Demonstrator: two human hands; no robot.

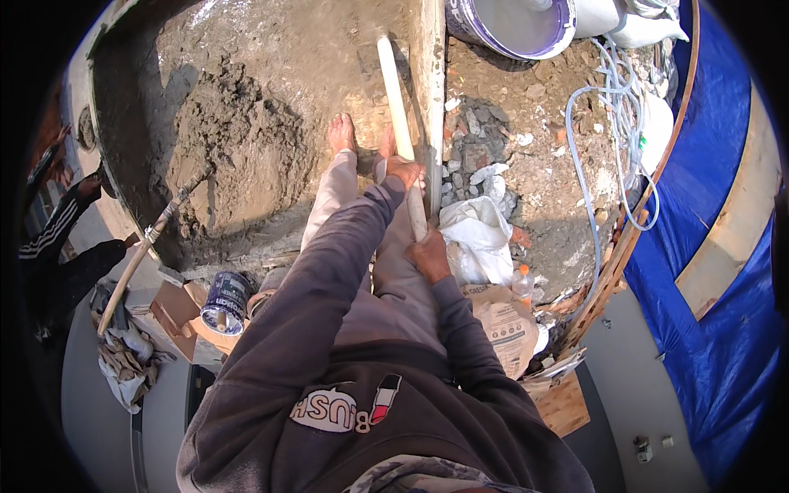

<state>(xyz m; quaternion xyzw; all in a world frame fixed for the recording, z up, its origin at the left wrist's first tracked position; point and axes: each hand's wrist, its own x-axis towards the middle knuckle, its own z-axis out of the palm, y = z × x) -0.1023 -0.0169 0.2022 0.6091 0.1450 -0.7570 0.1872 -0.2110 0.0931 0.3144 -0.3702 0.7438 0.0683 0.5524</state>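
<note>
My left hand (403, 171) is wrapped around a long pale wooden tool handle (394, 99), between my bare feet and the trough's right board. Lower on the same handle, close to my thigh, my right hand (429, 256) is closed around it too. The handle slants away from me, and its far end meets wet grey mortar. What head it carries cannot be made out there. I stand barefoot, my left foot (341, 133) in the boarded mixing trough (437, 90). Left of my legs lies a rough heap of mortar (234, 135).
A second long-handled tool (131, 275) leans over the trough's left corner into the heap. Someone's dark striped sleeve (62, 226) shows at far left. A paint can (226, 302) stands near my left side. Beyond the right board are a bucket (526, 29), rubble, a hose (575, 148) and sacks (477, 234).
</note>
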